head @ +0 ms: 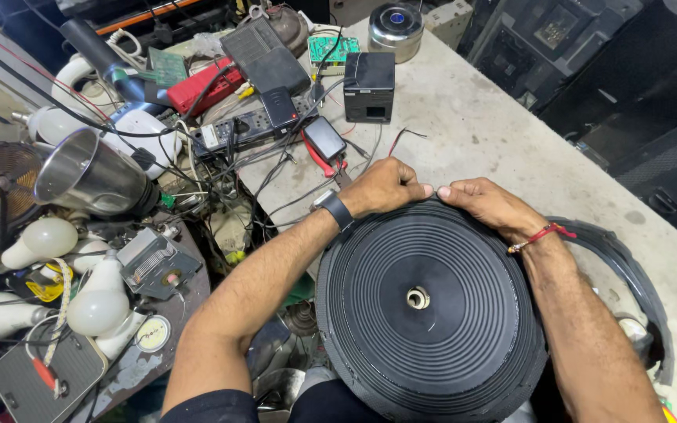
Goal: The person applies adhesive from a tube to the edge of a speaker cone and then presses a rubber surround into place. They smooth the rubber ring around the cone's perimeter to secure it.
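Ribbed black disc (425, 305), the big round one with the small metal hub (418, 298) in the middle, sits right in front of you, half on your lap and half against the near edge of the concrete bench (503, 125). That's my first worry: it looks like it's balanced on edge support only, so if you push too hard it could tip toward you.

Your left hand (381, 186) and right hand (483, 202) are both on the far rim, fingers curled down over the edge and thumbs nearly meeting, pressing more than gripping. I can't tell if anything is pinched under them. If a fingertip slips off that rim, it probably jams into the seam.

A loose black ring (628, 266) lies just beside the disc on your right; an elbow could knock it off.

Just past your knuckles are red-handled pliers (323, 160) and a tangle of wires (276, 168), easy to snag. Further back, the small black box (369, 84) looks safe.
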